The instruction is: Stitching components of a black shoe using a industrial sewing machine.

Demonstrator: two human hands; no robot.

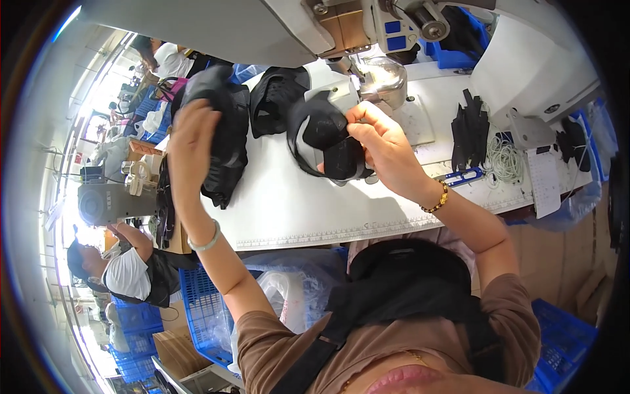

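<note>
My right hand [384,141] pinches the edge of a rounded black cap-like fabric piece [344,157] between thumb and fingers, holding it up in front of the sewing machine [341,29]. A pale patch shows inside its curved band. My left hand [195,128] is smeared by motion, its fingers curled on a blurred black fabric piece [209,80] above a heap of black fabric pieces [228,141]. Between the two hands, another black cap-like piece [279,98] lies on the white table [295,203]. The needle area is partly hidden by bright glare.
Black strips [468,131], a blue cutter [462,177] and a coil of pale cord [505,161] lie to the right. A ruler strip [341,234] runs along the near edge. A blue basket [200,308] stands below; a co-worker [128,269] sits left.
</note>
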